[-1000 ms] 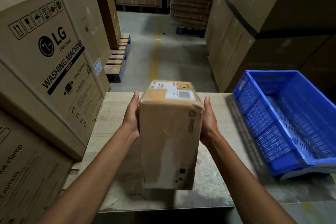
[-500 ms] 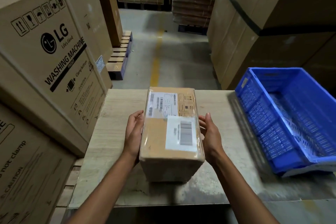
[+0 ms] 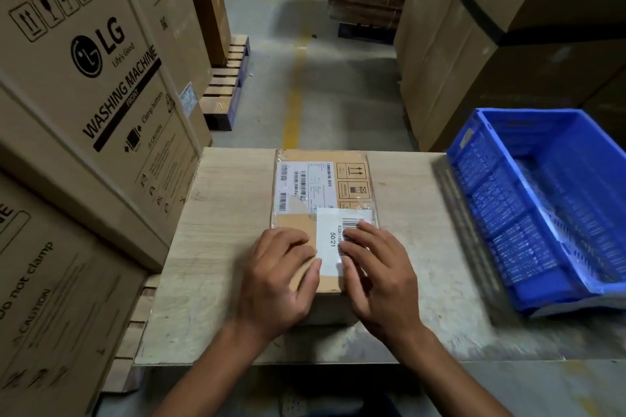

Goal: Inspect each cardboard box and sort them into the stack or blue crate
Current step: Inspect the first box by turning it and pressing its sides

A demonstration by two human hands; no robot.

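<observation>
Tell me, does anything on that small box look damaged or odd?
Slightly: on the cardboard box, a smaller white label overlaps the larger label's lower corner, where the surface looks scuffed or wrinkled. No dents show.

My left hand [image 3: 281, 276] and right hand [image 3: 379, 278] are just lying palm-down side by side, fingers loose and mostly straight, thumbs close together, wrists angling inward.

Bare pale wooden table [image 3: 220, 247] lies open left of the taped brown cardboard box [image 3: 294, 223] and between it and the blue perforated plastic crate [image 3: 491, 186]; tall printed washing-machine cartons [image 3: 101, 95] wall the left edge
</observation>
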